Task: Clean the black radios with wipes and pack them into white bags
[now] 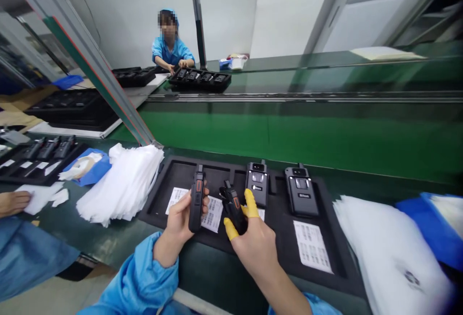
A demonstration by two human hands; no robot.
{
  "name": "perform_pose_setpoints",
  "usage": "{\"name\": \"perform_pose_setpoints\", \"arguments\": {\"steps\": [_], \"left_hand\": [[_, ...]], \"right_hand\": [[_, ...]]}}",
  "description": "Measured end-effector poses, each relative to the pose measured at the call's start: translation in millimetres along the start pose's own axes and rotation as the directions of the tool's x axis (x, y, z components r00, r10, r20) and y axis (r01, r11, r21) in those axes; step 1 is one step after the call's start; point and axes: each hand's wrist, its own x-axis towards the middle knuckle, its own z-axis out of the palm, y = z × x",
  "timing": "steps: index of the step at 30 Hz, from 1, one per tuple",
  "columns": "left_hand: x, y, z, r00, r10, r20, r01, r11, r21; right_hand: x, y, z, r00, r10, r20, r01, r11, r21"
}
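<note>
**Two radios in hand, close together over the foam tray (159, 194)**

A knock looks the likeliest trouble. The upright radio (197, 199) and the tilted radio (234, 206) stand near each other above the tray's near side, so a small swing of either wrist could bring their casings together and mark them. The tilted one could also slip, since it leans and not every finger is wrapped around it. A low pass could catch the lying radio (257, 184) just beyond, or drag the label sheet (213, 213) out of place. The pile of white bags (119, 184) sits loosely on the surface (115, 242), and a brushing sleeve might make it slide.

The left hand (179, 221) is closed around the upright radio, thumb on the near side, bare fingertips showing past the far edge. The right hand (255, 240) is partly open and grips the tilted radio; its thumb and forefinger wear yellow covers (252, 206). The forefinger stretches past the radio across the view of the lying one; whether it touches that casing cannot be told.
</note>
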Motion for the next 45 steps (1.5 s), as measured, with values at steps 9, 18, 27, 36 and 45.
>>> {"name": "perform_pose_setpoints", "arguments": {"steps": [9, 18, 27, 36, 45], "left_hand": [[5, 2, 0.2, 0.999, -0.021, 0.027, 0.023, 0.998, -0.056], [5, 3, 3.6, 1.0, -0.012, -0.001, 0.012, 1.0, -0.009], [5, 2, 1.2, 1.0, -0.03, 0.005, 0.03, 0.999, -0.038], [0, -2, -0.5, 1.0, 0.003, -0.008, -0.003, 1.0, -0.016], [5, 0, -2.4, 0.999, -0.028, 0.029, 0.029, 0.998, -0.056]], "right_hand": [[2, -1, 1, 0.999, -0.052, 0.008, 0.052, 0.999, 0.001], [3, 0, 1, 0.997, -0.059, 0.04, 0.061, 0.998, -0.03], [0, -1, 2, 0.996, -0.091, 0.007, 0.091, 0.996, -0.022], [-7, 2, 6, 0.996, -0.084, -0.02, 0.083, 0.995, -0.058], [-1, -5, 1, 0.997, -0.071, -0.031, 0.072, 0.997, 0.027]]}}
